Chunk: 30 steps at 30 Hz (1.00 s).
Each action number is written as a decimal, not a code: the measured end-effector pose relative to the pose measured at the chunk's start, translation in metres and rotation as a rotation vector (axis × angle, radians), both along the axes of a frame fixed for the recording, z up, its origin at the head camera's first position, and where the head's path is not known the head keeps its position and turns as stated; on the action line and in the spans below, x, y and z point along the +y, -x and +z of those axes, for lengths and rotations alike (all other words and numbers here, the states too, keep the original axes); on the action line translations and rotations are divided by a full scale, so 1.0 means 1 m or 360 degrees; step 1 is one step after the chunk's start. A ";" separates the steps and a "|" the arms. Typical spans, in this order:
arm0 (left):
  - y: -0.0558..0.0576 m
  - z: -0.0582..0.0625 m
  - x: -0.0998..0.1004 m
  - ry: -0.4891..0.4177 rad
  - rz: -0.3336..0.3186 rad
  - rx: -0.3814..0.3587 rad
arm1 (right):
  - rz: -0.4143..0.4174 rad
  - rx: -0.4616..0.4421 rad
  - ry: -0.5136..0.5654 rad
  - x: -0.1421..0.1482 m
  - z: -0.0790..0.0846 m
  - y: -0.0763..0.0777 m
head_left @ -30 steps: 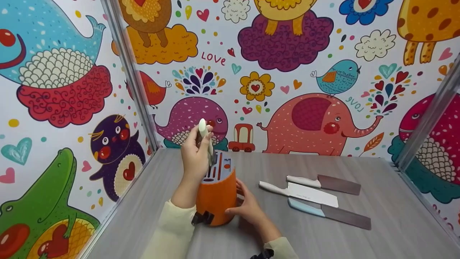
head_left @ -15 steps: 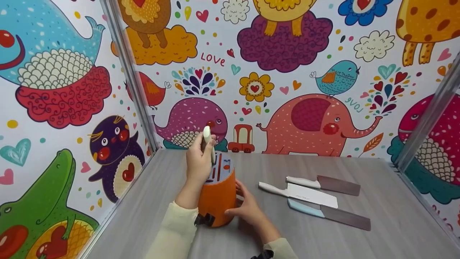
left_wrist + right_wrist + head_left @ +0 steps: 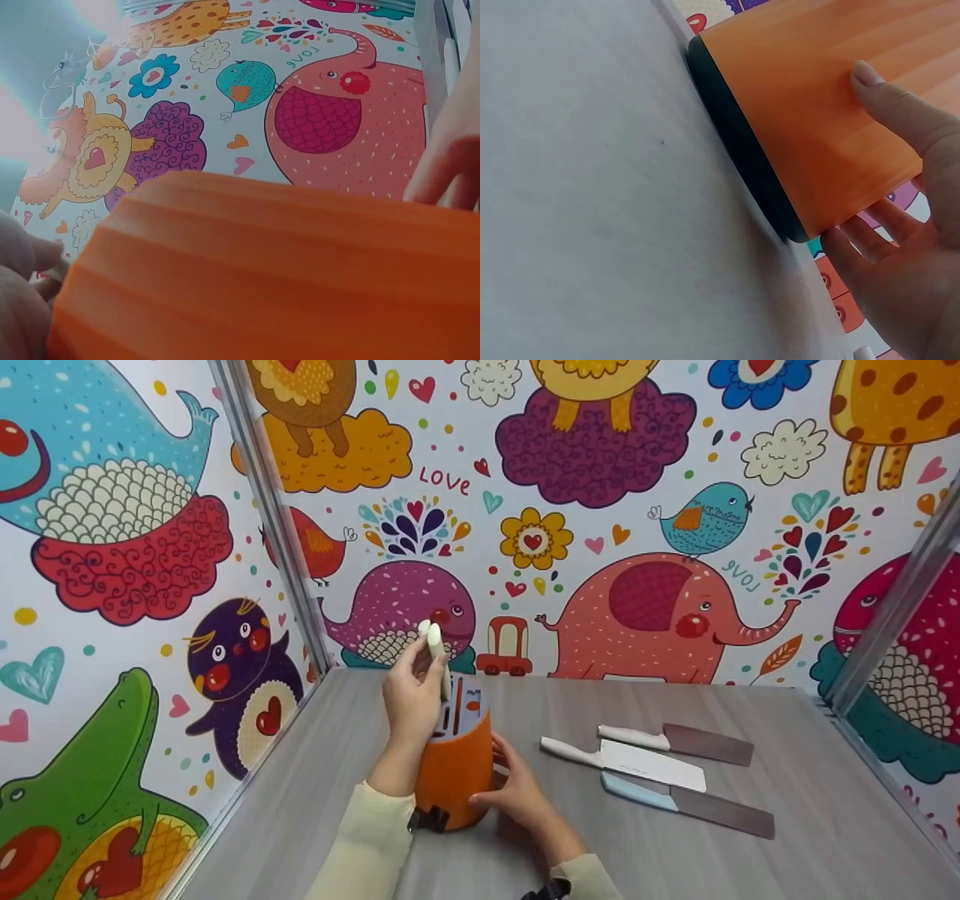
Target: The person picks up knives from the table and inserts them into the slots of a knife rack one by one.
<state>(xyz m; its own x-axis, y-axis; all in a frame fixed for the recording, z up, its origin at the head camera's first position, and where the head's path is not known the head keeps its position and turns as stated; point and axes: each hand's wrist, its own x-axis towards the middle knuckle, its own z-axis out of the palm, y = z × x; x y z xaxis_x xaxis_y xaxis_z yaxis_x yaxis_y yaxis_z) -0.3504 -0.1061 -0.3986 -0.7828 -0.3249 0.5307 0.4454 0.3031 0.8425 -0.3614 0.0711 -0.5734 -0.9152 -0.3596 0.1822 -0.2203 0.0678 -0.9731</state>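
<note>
An orange knife block [image 3: 454, 772] stands upright on the table, its grey slotted top [image 3: 469, 709] facing up. My left hand [image 3: 411, 697] is raised at the top's left side and grips a pale handle [image 3: 436, 639]. A second pale rounded handle end [image 3: 424, 628] shows right beside it; the fingers and palm hide what lies below, so I cannot tell what kind of tool it is. My right hand [image 3: 517, 791] holds the block's lower right side. In the right wrist view, the thumb [image 3: 900, 109] lies on the orange wall, the other fingers reaching around its far side.
To the right lie three broad-bladed knives: a white-handled one [image 3: 709, 744] at the back, a cleaver with a bright blade [image 3: 652, 765] in the middle and a light-blue-handled one [image 3: 641, 793] in front. Printed panels [image 3: 630, 532] enclose the table [image 3: 637, 862] behind and at the sides.
My left hand has lowered slightly and shifted right, nearer the block's top. Two handle ends now show side by side above it. My right hand has stayed on the block.
</note>
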 end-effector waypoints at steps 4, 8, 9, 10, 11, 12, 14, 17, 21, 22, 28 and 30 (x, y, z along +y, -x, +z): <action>-0.010 -0.019 -0.006 0.0068 0.0119 0.0292 | -0.0007 0.0002 0.0002 0.000 0.001 0.000; -0.020 -0.050 -0.018 0.0314 0.0346 0.0517 | 0.0001 0.0017 0.0019 0.000 0.001 0.003; -0.019 -0.058 -0.021 0.0353 0.0354 0.0541 | 0.0000 0.0021 0.0019 0.000 0.001 0.003; -0.018 -0.066 -0.025 0.0376 0.0333 0.0540 | 0.0004 0.0030 0.0022 0.000 0.001 0.004; -0.016 -0.074 -0.028 0.0387 0.0292 0.0518 | 0.0007 0.0039 0.0024 0.000 0.001 0.004; -0.013 -0.082 -0.032 0.0380 0.0229 0.0489 | 0.0009 0.0050 0.0029 0.001 0.000 0.004; -0.008 -0.098 -0.038 0.0323 0.0110 0.0412 | 0.0007 0.0058 0.0030 0.001 -0.001 0.004; -0.002 -0.120 -0.044 0.0188 -0.0083 0.0315 | -0.0003 0.0063 0.0017 0.002 -0.002 0.003; 0.003 -0.135 -0.049 0.0028 -0.0282 0.0291 | -0.0028 0.0047 0.0005 0.002 -0.004 0.002; 0.004 -0.137 -0.050 -0.0004 -0.0313 0.0294 | -0.0032 0.0040 0.0006 0.002 -0.004 0.002; 0.006 -0.138 -0.054 -0.0069 -0.0375 0.0296 | -0.0029 0.0004 0.0034 0.000 -0.002 0.001; 0.006 -0.139 -0.054 -0.0080 -0.0398 0.0291 | -0.0026 0.0011 0.0031 0.000 -0.002 0.000</action>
